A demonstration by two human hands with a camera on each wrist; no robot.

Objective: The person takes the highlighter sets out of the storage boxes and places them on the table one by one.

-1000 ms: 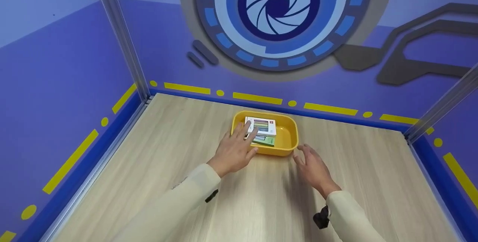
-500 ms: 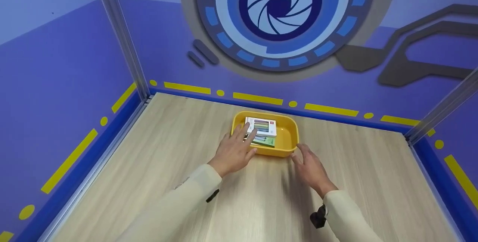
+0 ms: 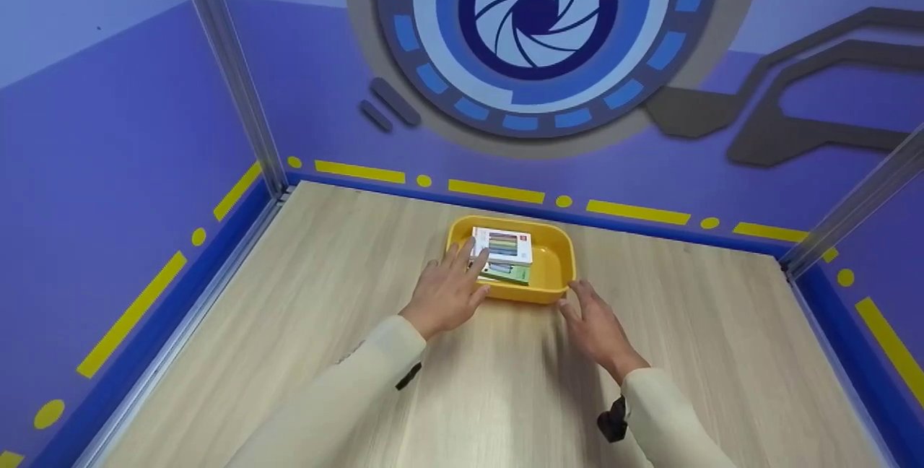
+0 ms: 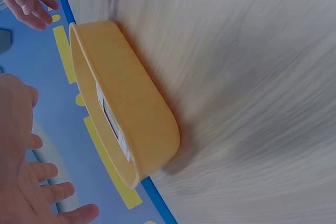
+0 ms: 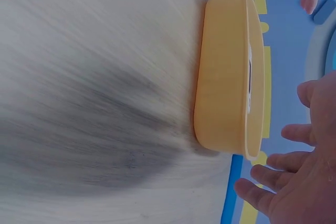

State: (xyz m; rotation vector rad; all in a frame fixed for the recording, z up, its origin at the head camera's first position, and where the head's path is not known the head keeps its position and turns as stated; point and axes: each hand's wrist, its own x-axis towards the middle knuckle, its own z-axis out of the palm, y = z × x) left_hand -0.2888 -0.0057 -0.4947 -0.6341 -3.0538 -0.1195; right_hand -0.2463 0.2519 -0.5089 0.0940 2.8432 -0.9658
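A yellow plastic bin [image 3: 554, 266] stands on the wooden tabletop. In its left part lies a flat white box [image 3: 516, 239] with a picture of coloured sticks, overlapping a green-and-white box [image 3: 516, 274]. My left hand [image 3: 444, 296] hovers over the bin's front left rim, fingers spread, hiding part of the boxes. Near the front right corner is my right hand [image 3: 598, 327], fingers loosely extended. Both wrist views show a gap between the bin [image 4: 131, 93] and the near hand: the left hand [image 4: 26, 182] in one, the right hand [image 5: 304, 177] in the other. Neither holds anything.
Blue printed wall panels [image 3: 303, 78] with yellow dashes enclose the tabletop [image 3: 346, 251] at the back and both sides. The bin is close to the back wall. Metal posts [image 3: 238, 78] rise at the back corners.
My right hand has shifted slightly left, closer to the bin's front right corner. The left hand has drifted a little left. The bin and boxes stay in place.
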